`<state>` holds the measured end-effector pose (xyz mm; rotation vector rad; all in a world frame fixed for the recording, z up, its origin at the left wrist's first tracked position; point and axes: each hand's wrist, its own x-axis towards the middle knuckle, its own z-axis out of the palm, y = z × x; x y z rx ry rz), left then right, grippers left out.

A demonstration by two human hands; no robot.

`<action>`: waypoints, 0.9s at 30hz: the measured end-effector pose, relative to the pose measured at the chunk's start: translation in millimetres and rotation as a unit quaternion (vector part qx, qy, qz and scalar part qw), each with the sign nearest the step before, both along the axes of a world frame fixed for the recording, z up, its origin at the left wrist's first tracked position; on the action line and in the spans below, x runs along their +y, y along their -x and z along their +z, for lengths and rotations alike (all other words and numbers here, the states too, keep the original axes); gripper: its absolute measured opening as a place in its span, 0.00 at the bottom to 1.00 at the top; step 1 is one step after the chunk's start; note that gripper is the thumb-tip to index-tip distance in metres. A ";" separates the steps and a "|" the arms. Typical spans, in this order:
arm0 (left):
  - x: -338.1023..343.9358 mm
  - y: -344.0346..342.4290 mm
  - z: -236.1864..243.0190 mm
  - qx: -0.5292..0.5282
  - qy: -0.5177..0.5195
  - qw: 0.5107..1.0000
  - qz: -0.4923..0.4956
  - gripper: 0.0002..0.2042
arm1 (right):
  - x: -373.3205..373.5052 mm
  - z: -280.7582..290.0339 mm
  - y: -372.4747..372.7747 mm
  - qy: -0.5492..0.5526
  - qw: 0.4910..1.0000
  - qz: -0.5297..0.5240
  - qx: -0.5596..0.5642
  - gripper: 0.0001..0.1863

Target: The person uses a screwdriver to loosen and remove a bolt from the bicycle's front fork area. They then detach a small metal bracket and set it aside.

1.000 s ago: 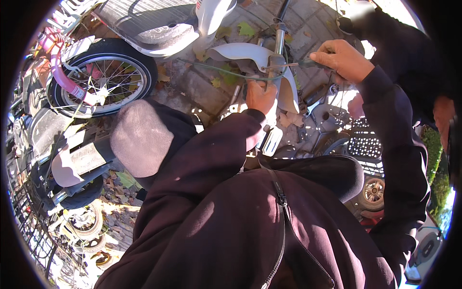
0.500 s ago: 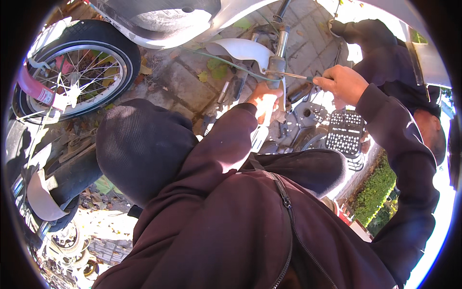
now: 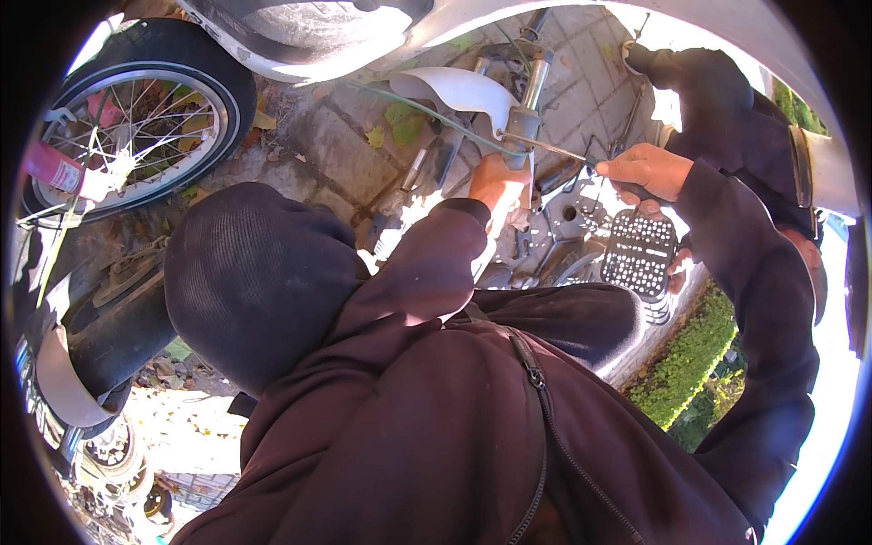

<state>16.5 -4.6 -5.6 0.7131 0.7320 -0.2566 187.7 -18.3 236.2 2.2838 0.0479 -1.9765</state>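
Observation:
My left hand (image 3: pixel 493 175) is closed round the metal fork (image 3: pixel 523 125) just below its collar. My right hand (image 3: pixel 640 174) grips a screwdriver (image 3: pixel 557 148) with a dark handle, whose long shaft reaches left to a small fastener on the fork beside the white fender (image 3: pixel 454 86). A thin green cable (image 3: pixel 418 113) crosses the work, running diagonally over the paving toward the fork. Under and around my hands lie metal parts and tools (image 3: pixel 570 213), partly hidden by the hands and sleeves.
A bicycle wheel (image 3: pixel 213 127) with pink frame sits left. A white scooter body (image 3: pixel 447 25) arches overhead. A person in dark clothing (image 3: pixel 718 118) is at the right, a perforated black rack (image 3: pixel 639 243) below them, near a hedge (image 3: pixel 690 363). A dark tyre (image 3: pixel 118 345) lies lower left.
My right hand and the screwdriver handle have moved lower, the tip staying at the fork. The scene has shifted in view, showing more hedge and scooter body. The other person's position shifted slightly.

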 end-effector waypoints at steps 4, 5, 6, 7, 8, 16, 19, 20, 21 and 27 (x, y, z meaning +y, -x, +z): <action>-2.8 -0.5 -6.9 -0.026 -0.051 0.998 -0.008 0.09 | 7.0 -2.9 3.5 0.049 0.991 0.113 -0.042 0.29; -3.7 0.0 -7.7 -0.021 -0.057 0.998 -0.010 0.09 | 7.5 -4.2 5.9 0.057 0.982 0.164 -0.073 0.31; -4.3 0.4 -8.3 -0.016 -0.068 0.997 -0.013 0.09 | 6.6 -5.8 9.9 0.061 0.973 0.203 -0.089 0.32; -5.1 0.5 -8.8 -0.012 -0.061 0.998 -0.011 0.09 | 4.9 -7.3 14.2 0.058 0.963 0.238 -0.111 0.33; -6.0 0.4 -9.2 -0.008 -0.058 0.998 -0.012 0.10 | 3.2 -8.3 17.8 0.056 0.951 0.272 -0.133 0.34; -7.1 -1.3 -5.6 0.011 -0.103 0.994 -0.017 0.12 | 1.3 -6.3 27.1 0.024 0.847 0.488 -0.208 0.31; -0.1 0.7 0.4 0.018 -0.075 0.996 -0.046 0.20 | 0.3 -5.6 30.1 0.017 0.828 0.517 -0.217 0.29; 1.5 1.8 3.0 0.022 -0.051 0.998 -0.044 0.19 | -0.3 -5.5 31.6 0.012 0.812 0.538 -0.227 0.28; 3.0 2.7 5.3 0.025 -0.027 0.999 -0.040 0.19 | -0.6 -5.1 32.7 -0.012 0.798 0.554 -0.234 0.28; 0.2 2.3 4.6 -0.005 -0.115 0.993 0.009 0.12 | 12.5 3.3 23.2 0.003 0.903 0.365 -0.226 0.26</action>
